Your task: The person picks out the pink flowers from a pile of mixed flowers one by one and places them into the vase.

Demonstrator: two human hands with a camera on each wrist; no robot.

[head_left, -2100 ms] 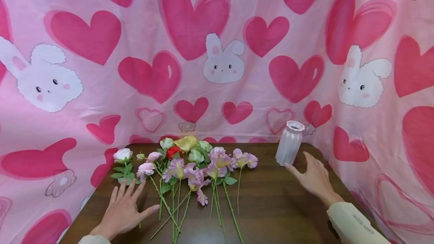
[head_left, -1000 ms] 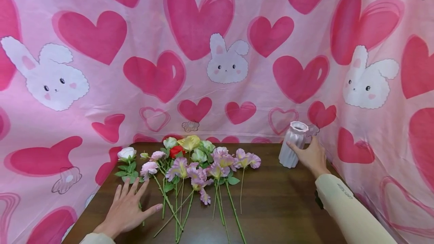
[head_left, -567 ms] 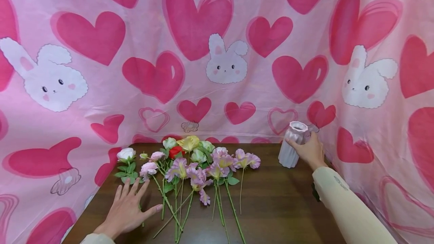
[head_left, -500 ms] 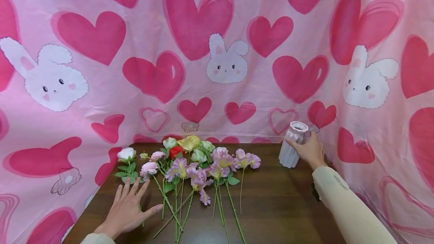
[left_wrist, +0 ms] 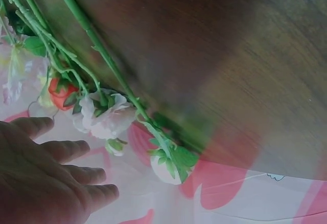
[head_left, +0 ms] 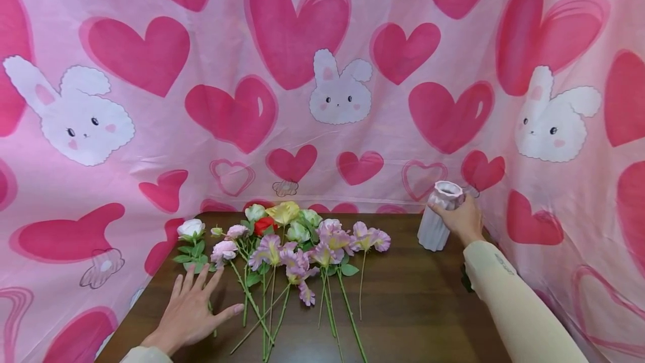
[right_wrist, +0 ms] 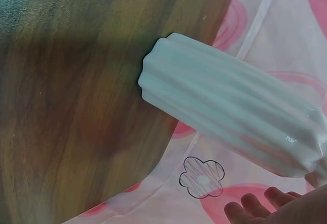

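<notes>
In the head view my right hand (head_left: 463, 220) grips a white fluted vase (head_left: 434, 226) near its neck, thumb on the near side. The vase stands at the right of the brown table; its scalloped mouth faces up. The right wrist view shows the ribbed vase body (right_wrist: 225, 101) and several fingertips (right_wrist: 250, 206) off its surface. My left hand (head_left: 186, 310) is spread, palm down, at the left, below a white rose (head_left: 191, 229). Its fingertips lie near the rose's leaves; whether they touch is unclear. The left wrist view shows those fingers (left_wrist: 84, 175) straight and holding nothing.
Artificial flowers lie across the table (head_left: 403, 307), stems toward me: pink blooms (head_left: 224, 251), a red rose (head_left: 265, 226), a yellow flower (head_left: 284, 213), pale green roses (head_left: 298, 232) and purple irises (head_left: 297, 265). A pink heart-and-rabbit cloth (head_left: 347, 144) hangs behind.
My right hand has moved from beside the vase to its upper part and taken hold of it. The left hand keeps its place; the view has shifted slightly.
</notes>
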